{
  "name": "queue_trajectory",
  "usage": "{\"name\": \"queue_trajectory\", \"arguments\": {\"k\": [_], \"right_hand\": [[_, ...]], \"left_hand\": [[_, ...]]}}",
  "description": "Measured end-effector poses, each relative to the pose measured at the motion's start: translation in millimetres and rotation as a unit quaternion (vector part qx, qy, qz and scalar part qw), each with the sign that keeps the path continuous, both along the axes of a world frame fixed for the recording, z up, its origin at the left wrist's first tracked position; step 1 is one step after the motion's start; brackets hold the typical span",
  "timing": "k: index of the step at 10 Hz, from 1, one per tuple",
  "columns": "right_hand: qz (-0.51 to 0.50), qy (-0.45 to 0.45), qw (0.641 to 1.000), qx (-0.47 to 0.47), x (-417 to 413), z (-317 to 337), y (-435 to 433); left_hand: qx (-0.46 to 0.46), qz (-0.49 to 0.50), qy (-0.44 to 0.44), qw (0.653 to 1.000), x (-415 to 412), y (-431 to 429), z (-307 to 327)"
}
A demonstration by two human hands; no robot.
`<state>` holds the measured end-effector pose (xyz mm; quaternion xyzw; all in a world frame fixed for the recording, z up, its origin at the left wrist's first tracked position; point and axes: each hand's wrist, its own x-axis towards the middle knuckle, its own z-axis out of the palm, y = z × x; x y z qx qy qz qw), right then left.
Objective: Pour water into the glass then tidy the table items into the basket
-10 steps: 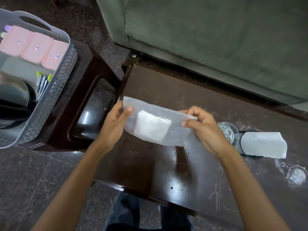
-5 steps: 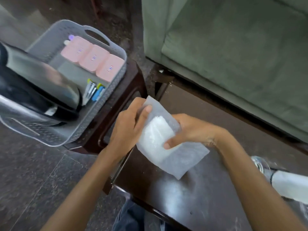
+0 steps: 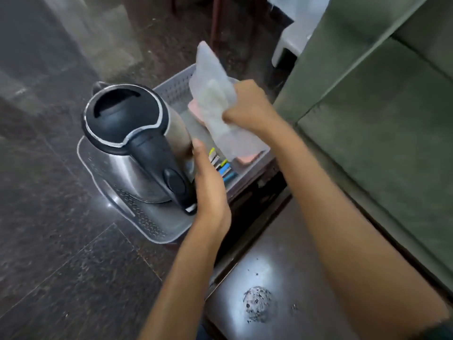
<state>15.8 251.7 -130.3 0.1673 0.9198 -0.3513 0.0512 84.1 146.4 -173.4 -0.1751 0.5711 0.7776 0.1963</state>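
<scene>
Grey plastic, the basket (image 3: 171, 90) sits on a dark stool with a steel kettle (image 3: 137, 148), pink boxes (image 3: 246, 159) and small coloured packets (image 3: 224, 168) inside. The right hand (image 3: 247, 106) is fisted around a clear pouch (image 3: 212, 94), held over the basket. The left hand (image 3: 208, 182), fingers straight and together, rests flat beside the kettle's handle.

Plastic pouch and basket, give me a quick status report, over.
Right hand clenched on plastic pouch, held above basket. Left hand open, beside kettle handle. Kettle fills near half of basket; pink packs, sachets in the rest.
</scene>
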Motion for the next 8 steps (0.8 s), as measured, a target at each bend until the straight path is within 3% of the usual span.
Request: {"name": "queue_trajectory", "arguments": {"k": [1, 4, 5, 6, 8], "right_hand": [[0.038, -0.042, 0.995, 0.085, -39.4, -27.6, -20.2], [0.045, -0.095, 0.991, 0.077, -60.7, -69.8, -33.8], [0.057, -0.093, 0.987, 0.115, -50.1, -71.5, -33.3], [0.085, -0.077, 0.982, 0.153, -45.5, -74.0, -35.8], [0.062, -0.053, 0.988, 0.128, -38.4, -54.9, -24.3]], "left_hand": [[-0.016, -0.019, -0.015, 1.000, 5.4, 3.5, 6.7], [-0.035, 0.025, -0.002, 0.999, -9.9, 13.5, -6.2], [-0.038, 0.027, -0.014, 0.999, -12.4, 15.7, -13.8], [0.042, 0.072, -0.037, 0.996, -22.9, 14.7, -22.7], [0.066, 0.082, -0.050, 0.993, -24.2, 17.2, -23.7]]}}
